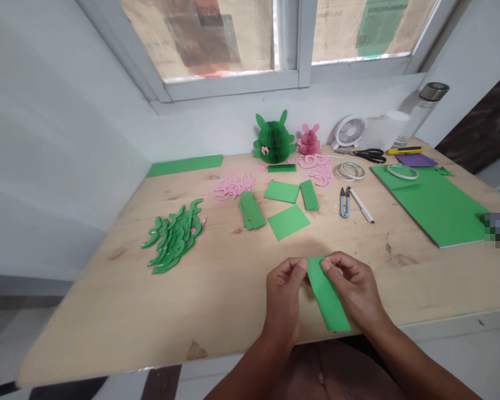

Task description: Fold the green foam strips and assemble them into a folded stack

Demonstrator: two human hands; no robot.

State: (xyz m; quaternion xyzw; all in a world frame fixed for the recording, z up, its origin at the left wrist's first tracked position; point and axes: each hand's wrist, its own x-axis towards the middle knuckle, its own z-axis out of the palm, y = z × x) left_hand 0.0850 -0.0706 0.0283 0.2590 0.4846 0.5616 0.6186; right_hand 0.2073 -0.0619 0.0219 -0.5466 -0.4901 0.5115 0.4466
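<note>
Near the table's front edge, a long strip of green paper point(327, 297) is held between my two hands. My left hand point(286, 289) pinches its upper left edge with thumb and fingers. Across from it, my right hand point(354, 283) grips the upper right edge, the thumb lying on the paper. The lower end of the strip hangs free toward me. Just beyond my hands lie a flat green paper rectangle point(289, 222), another green rectangle point(282, 191), a stack of narrow green strips point(252, 211) and a smaller folded green piece point(309, 195).
Green paper cutouts point(177, 236) pile at left, pink cutouts point(234, 186) behind. Green point(274, 141) and pink point(309, 141) paper figures stand by the wall. At right are thread snips point(344, 203), a pen point(360, 204), tape rolls point(350, 171), scissors point(369, 155), a cutter point(405, 150) and green sheets point(437, 208).
</note>
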